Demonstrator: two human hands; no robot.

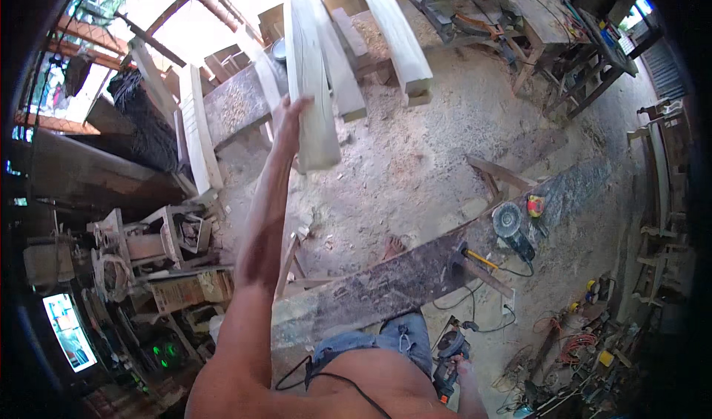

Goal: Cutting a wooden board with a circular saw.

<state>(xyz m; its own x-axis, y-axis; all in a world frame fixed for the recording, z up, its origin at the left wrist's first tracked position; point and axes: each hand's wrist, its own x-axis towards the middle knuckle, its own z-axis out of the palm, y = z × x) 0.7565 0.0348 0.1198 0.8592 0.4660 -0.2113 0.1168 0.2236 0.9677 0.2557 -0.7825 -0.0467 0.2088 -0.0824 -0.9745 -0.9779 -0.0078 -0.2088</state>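
Note:
My left arm stretches far forward, and my left hand (290, 116) grips the side edge of a long, pale squared wooden beam (311, 78). The beam's near end hangs just past the hand, and its far end points toward the bright opening. Low at my right side, my right hand (463, 371) is closed on a dark corded power tool (447, 351) with an orange part; its exact kind is hard to make out. In front of me runs a dark, dusty plank bench (371, 289). On it lie an angle grinder (509, 222) and a red-and-yellow tape measure (535, 205).
More pale beams (397, 37) rest beyond on a low support. A yellow-handled tool (479, 259) lies on the bench, with cords looping below. Cables and tools clutter the floor (578, 352) at right. Wooden frames (141, 241) stand at left, and a worktable (549, 22) is far right.

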